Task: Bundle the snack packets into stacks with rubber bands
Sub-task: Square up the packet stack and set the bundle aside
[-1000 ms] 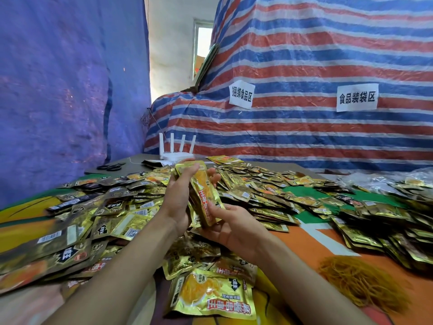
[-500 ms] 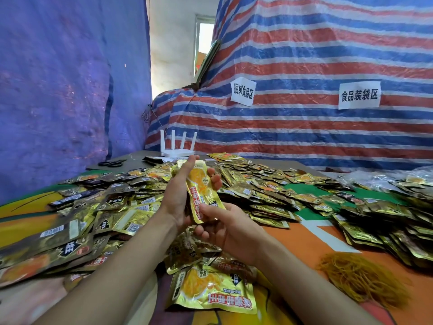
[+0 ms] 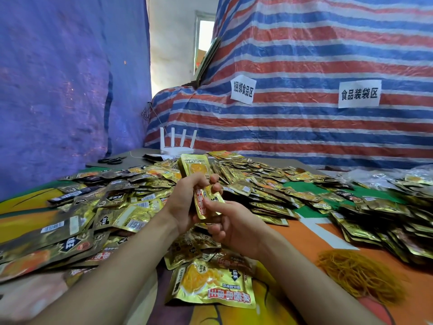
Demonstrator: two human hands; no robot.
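— Snack packets (image 3: 198, 184), what do they look like?
— Gold foil, upright, a thin stack above the table (image 3: 328, 233). Left hand (image 3: 187, 202) wraps the middle; right hand (image 3: 232, 221) pinches the bottom edge.
— Anything hidden?
— Count unclear; fingers cover the print. Rubber bands (image 3: 358, 275) lie well right.

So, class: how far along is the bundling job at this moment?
Done: no banded stack shows. In hand: both hands, left and right, hold a small stack of packets upright, unbanded. Left: loose packets cover the table, and the rubber bands lie heaped at the right.
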